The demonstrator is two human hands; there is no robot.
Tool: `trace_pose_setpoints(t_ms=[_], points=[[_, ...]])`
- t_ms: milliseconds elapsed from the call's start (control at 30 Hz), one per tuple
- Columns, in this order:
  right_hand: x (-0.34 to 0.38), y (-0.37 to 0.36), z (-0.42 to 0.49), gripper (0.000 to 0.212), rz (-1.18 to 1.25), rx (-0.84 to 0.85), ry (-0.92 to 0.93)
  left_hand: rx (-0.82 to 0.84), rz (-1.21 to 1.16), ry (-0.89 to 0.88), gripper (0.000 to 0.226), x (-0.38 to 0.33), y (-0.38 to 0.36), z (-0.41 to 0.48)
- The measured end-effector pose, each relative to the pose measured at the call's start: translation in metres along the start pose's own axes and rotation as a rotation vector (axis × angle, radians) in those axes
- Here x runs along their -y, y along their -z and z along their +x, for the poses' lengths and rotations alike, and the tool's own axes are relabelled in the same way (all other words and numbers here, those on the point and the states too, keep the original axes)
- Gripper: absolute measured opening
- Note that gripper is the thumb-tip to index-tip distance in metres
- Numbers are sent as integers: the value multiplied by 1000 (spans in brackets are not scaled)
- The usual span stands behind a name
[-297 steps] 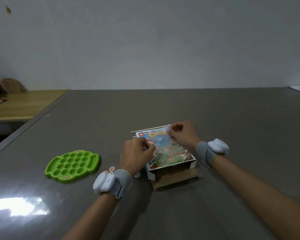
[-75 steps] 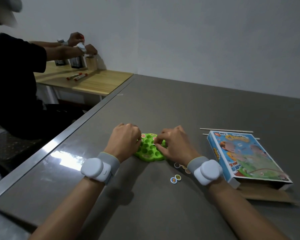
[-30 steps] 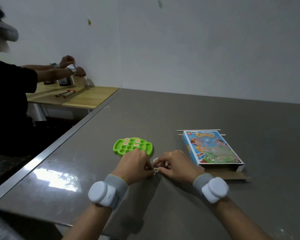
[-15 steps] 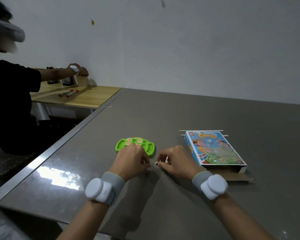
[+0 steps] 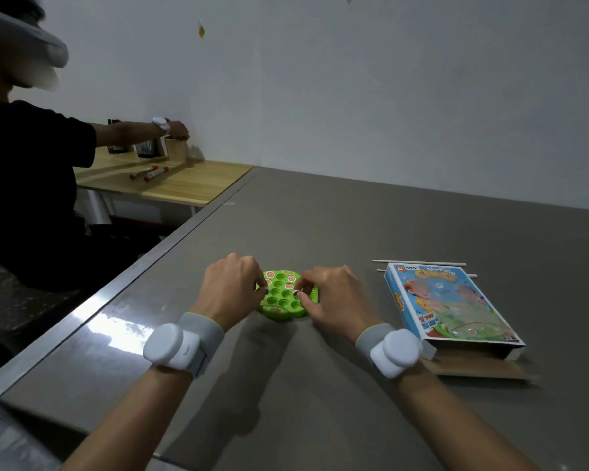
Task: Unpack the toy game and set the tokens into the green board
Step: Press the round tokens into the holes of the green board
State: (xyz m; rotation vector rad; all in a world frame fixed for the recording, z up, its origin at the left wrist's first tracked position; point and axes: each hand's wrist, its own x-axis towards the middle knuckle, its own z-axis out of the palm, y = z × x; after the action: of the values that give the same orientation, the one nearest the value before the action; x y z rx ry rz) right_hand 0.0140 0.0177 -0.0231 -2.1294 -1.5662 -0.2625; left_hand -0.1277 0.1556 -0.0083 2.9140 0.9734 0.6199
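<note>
The green board (image 5: 283, 302) lies on the grey table between my hands, with round red-and-white tokens (image 5: 290, 279) seated in a few of its far holes and most holes empty. My left hand (image 5: 227, 292) hovers over the board's left edge, thumb and forefinger pinched on a small token. My right hand (image 5: 330, 297) is over the right edge, its fingertips likewise pinched on a small token. Both hands hide the board's sides. The blue toy game box (image 5: 446, 302) lies open-ended to the right.
Two thin wooden sticks (image 5: 419, 263) lie beyond the box, a brown cardboard flap (image 5: 473, 365) sticks out under it. The table's metal edge (image 5: 116, 294) runs along the left. Another person (image 5: 31, 185) sits at a wooden desk (image 5: 184, 185) to the left.
Both hands have moved forward from the table surface near me onto the green board, carrying pinched tokens. The camera view shifted slightly.
</note>
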Motion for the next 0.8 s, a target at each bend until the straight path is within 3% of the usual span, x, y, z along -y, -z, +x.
trace_pose_setpoints(t_ms=[600, 800], points=[[-5, -32, 22, 19, -125, 56, 51, 93, -9, 9, 20, 15, -22, 16], [-7, -28, 17, 17, -48, 42, 26, 67, -35, 17, 23, 16, -20, 10]])
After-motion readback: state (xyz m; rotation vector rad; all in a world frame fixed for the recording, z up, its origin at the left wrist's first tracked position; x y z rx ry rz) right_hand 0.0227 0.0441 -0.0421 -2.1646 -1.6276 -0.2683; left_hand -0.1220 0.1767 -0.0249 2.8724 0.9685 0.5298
